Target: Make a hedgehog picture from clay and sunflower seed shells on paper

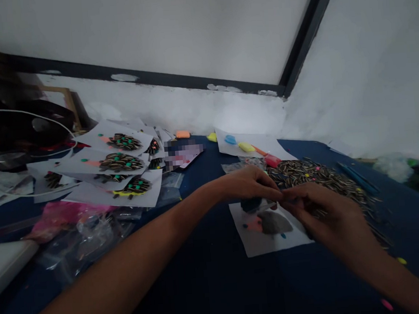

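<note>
My left hand (250,183) and my right hand (324,208) meet fingertip to fingertip, both closed in a pinch. Whatever lies between the fingers is too small and dim to make out. Just below them is a white sheet (253,248) bearing a flat hedgehog shape (274,223), with a grey body, a pinkish snout and a small blue-green spot beneath. A dark lump in clear plastic (251,205) shows under my left hand, partly hidden. Beside and behind my right hand spreads a heap of striped sunflower seeds (323,179).
Paper sheets with seed-covered hedgehogs (123,161) overlap at the left. Plastic bags (95,233) and a pink packet (60,217) lie before them. Toward the wall, a white sheet (226,146) carries blue, yellow and red clay pieces. A blue tool (358,176) lies by the seeds.
</note>
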`<action>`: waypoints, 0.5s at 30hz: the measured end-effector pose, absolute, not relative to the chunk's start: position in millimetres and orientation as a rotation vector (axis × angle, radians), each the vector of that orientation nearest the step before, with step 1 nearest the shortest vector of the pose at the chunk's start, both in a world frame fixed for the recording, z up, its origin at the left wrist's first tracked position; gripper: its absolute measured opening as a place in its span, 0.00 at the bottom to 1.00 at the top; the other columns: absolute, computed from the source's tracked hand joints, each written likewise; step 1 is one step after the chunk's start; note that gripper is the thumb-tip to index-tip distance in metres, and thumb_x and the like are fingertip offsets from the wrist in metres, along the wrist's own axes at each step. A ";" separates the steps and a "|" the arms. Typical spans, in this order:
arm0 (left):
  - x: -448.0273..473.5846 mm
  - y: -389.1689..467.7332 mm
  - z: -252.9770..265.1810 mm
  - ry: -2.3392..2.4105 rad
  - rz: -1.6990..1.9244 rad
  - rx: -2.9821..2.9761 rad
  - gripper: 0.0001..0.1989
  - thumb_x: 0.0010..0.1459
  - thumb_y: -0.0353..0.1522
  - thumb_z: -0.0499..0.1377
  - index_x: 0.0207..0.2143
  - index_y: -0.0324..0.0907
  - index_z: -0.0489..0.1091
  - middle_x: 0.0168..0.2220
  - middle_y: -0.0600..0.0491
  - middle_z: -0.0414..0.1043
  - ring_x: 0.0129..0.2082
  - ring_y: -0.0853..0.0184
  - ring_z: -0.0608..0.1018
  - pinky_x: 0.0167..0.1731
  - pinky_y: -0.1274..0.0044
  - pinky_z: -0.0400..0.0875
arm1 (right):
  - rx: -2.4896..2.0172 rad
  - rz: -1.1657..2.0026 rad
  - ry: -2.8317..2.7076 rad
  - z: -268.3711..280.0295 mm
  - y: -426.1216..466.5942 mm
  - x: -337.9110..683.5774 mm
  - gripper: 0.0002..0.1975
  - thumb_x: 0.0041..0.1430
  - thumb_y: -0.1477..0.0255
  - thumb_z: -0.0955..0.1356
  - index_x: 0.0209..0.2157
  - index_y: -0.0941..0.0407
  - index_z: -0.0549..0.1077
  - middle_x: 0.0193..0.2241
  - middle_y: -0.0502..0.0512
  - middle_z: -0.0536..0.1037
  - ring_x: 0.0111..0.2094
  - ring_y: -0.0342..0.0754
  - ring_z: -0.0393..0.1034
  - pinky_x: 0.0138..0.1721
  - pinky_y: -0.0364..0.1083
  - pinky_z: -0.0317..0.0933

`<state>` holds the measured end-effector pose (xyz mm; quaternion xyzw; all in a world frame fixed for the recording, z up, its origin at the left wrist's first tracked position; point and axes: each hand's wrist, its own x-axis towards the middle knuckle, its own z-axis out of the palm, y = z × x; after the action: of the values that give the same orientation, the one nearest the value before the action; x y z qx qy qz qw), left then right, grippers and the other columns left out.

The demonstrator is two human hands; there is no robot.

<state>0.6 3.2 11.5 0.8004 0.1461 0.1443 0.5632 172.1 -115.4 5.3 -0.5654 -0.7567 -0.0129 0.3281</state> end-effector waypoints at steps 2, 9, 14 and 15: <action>1.1 2.7 10.6 0.341 0.337 1.865 0.10 0.56 0.34 0.60 0.27 0.38 0.78 0.22 0.54 0.70 0.21 0.76 0.63 0.23 0.80 0.57 | -1.440 -0.028 -1.978 7.3 -115.7 170.3 0.07 0.61 0.66 0.66 0.33 0.53 0.75 0.25 0.52 0.74 0.24 0.45 0.67 0.23 0.43 0.61; 3.6 7.6 -2.2 0.235 0.314 1.811 0.12 0.55 0.38 0.61 0.28 0.39 0.78 0.23 0.54 0.71 0.24 0.75 0.66 0.24 0.80 0.58 | -1.429 0.118 -1.894 8.3 -118.4 165.4 0.13 0.59 0.62 0.67 0.24 0.54 0.73 0.21 0.50 0.72 0.20 0.42 0.64 0.19 0.41 0.56; 0.5 11.3 -2.2 0.214 0.274 1.865 0.16 0.56 0.43 0.60 0.30 0.40 0.79 0.26 0.53 0.73 0.26 0.74 0.69 0.28 0.80 0.61 | -1.427 0.103 -1.926 4.7 -123.1 167.8 0.11 0.60 0.66 0.66 0.25 0.54 0.73 0.23 0.51 0.73 0.21 0.44 0.66 0.20 0.42 0.58; -0.7 13.1 -1.7 0.239 0.280 1.882 0.15 0.56 0.42 0.60 0.30 0.40 0.79 0.28 0.53 0.74 0.27 0.74 0.69 0.29 0.80 0.62 | -1.419 0.074 -1.949 3.6 -125.3 168.3 0.10 0.60 0.68 0.66 0.26 0.54 0.73 0.24 0.52 0.74 0.23 0.44 0.67 0.21 0.42 0.59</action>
<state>-0.7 13.1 -1.7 0.8034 0.1020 0.1195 0.5743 168.3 -125.3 3.6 -0.5497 -0.7547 0.0288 0.3568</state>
